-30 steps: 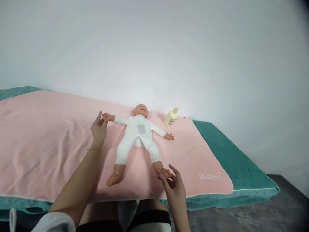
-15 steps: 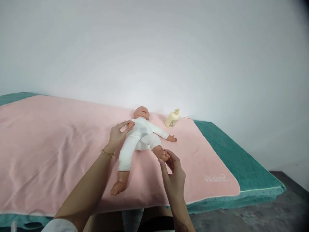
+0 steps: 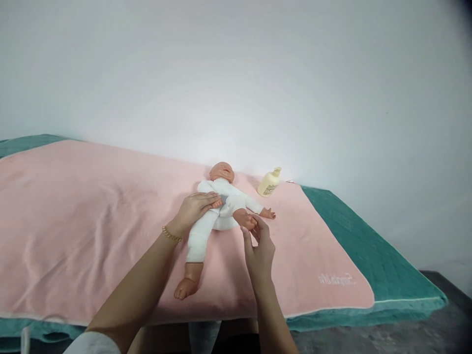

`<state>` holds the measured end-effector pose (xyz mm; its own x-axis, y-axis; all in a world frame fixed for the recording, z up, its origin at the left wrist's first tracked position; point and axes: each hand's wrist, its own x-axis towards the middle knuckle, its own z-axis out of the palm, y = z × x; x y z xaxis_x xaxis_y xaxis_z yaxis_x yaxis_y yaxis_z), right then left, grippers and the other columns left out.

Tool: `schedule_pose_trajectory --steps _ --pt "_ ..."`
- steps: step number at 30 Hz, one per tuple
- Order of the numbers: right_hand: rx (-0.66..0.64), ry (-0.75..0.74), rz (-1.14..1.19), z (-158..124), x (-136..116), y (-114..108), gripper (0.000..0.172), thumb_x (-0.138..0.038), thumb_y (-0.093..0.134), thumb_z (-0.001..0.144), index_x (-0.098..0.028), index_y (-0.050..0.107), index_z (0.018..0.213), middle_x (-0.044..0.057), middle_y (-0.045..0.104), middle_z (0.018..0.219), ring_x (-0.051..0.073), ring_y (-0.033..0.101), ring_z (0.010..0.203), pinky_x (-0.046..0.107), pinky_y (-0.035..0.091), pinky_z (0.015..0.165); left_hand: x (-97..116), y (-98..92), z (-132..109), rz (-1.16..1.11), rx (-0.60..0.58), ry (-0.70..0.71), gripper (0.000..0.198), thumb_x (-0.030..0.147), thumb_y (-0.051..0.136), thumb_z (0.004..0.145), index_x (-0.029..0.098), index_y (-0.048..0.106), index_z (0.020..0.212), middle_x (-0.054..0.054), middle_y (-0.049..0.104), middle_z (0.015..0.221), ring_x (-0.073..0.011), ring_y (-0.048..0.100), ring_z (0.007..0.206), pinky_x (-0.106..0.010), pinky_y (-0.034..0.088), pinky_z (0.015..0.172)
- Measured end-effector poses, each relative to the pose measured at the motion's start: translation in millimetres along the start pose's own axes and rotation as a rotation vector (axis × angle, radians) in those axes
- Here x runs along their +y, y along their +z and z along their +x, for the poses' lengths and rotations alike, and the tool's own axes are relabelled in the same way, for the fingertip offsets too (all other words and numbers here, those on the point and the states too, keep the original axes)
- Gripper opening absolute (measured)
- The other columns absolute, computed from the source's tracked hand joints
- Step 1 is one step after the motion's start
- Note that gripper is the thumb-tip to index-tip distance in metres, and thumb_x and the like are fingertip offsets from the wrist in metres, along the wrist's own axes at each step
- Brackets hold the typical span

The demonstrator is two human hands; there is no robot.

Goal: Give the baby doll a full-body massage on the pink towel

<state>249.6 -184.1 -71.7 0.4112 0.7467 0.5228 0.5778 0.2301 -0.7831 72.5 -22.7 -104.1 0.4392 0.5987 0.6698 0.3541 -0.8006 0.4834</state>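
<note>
A baby doll (image 3: pixel 201 235) with a white cloth body lies on its back on the pink blanket (image 3: pixel 121 221), its head toward the wall. My left hand (image 3: pixel 195 209), a gold chain bracelet on its wrist, is closed round the doll's hand on one side and rests over the doll's belly. With the fingers and thumb of my right hand (image 3: pixel 260 246) I grip the doll's foot on the right, and that leg is bent up toward the belly. The doll's other leg lies stretched out toward me. Its far arm reaches out to the right.
A pale yellow pump bottle (image 3: pixel 269 183) stands on the blanket beyond the doll's outstretched arm. The blanket covers a green quilted mattress (image 3: pixel 354 246), whose edge shows at the right and front. A white wall (image 3: pixel 236 78) rises behind. Grey floor (image 3: pixel 398 334) shows at lower right.
My left hand has brought the doll's hand down and inward across its belly. My right hand has pushed the foot slightly farther up toward the body. The whole view has shifted a little.
</note>
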Motion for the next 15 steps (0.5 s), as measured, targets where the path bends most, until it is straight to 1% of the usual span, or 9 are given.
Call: schedule_pose_trajectory --steps 3,5,7,9,12,15 --pt "0.009 0.028 0.031 -2.6 1.0 -2.4 0.040 -0.038 0.057 0.090 -0.019 0.055 0.125 0.012 0.065 0.124 0.025 0.065 0.110 0.042 0.055 0.092 1.5 -0.6 -2.0 -0.062 0.008 -0.088 0.031 0.036 0.050 0.093 0.027 0.070 0.115 -0.001 0.067 0.123 -0.0218 0.060 0.119 -0.041 0.044 0.107" --pt "0.015 0.047 0.056 -5.7 2.7 -5.5 0.041 -0.038 0.056 0.090 -0.020 0.053 0.127 0.013 0.062 0.127 0.025 0.063 0.112 0.042 0.054 0.093 2.3 -1.1 -3.8 -0.133 0.067 -0.208 0.031 0.035 0.055 0.089 0.027 0.071 0.115 -0.001 0.067 0.123 -0.0228 0.062 0.117 -0.041 0.046 0.105" --pt "0.023 0.060 0.082 -10.0 5.1 -8.7 0.042 -0.039 0.056 0.091 -0.020 0.051 0.128 0.013 0.060 0.130 0.025 0.061 0.115 0.041 0.053 0.093 2.1 -2.5 -5.5 -0.217 0.166 -0.346 0.032 0.033 0.060 0.085 0.026 0.071 0.114 -0.002 0.070 0.120 -0.0234 0.064 0.113 -0.040 0.048 0.103" --pt "0.031 0.068 0.103 -15.8 8.0 -11.6 0.042 -0.040 0.055 0.092 -0.020 0.050 0.128 0.013 0.058 0.133 0.025 0.059 0.118 0.041 0.052 0.094 0.3 -5.2 -6.7 -0.286 0.291 -0.431 0.033 0.031 0.065 0.081 0.024 0.071 0.112 -0.003 0.071 0.116 -0.0237 0.065 0.111 -0.040 0.049 0.102" --pt "0.044 0.060 0.120 -27.3 13.2 -15.9 0.041 -0.039 0.054 0.093 -0.020 0.049 0.129 0.014 0.056 0.134 0.026 0.056 0.122 0.042 0.050 0.097 -5.9 -11.2 -7.5 -0.348 0.474 -0.462 0.039 0.031 0.070 0.078 0.019 0.068 0.115 -0.008 0.070 0.118 -0.0238 0.065 0.110 -0.041 0.049 0.102" --pt "0.042 0.054 0.088 -40.5 18.3 -22.6 0.042 -0.038 0.054 0.092 -0.019 0.049 0.129 0.014 0.057 0.134 0.026 0.056 0.122 0.043 0.049 0.098 -14.0 -18.4 -7.5 -0.392 0.618 -0.514 0.048 0.032 0.070 0.079 0.017 0.062 0.123 -0.011 0.067 0.122 -0.0236 0.066 0.107 -0.041 0.053 0.096"
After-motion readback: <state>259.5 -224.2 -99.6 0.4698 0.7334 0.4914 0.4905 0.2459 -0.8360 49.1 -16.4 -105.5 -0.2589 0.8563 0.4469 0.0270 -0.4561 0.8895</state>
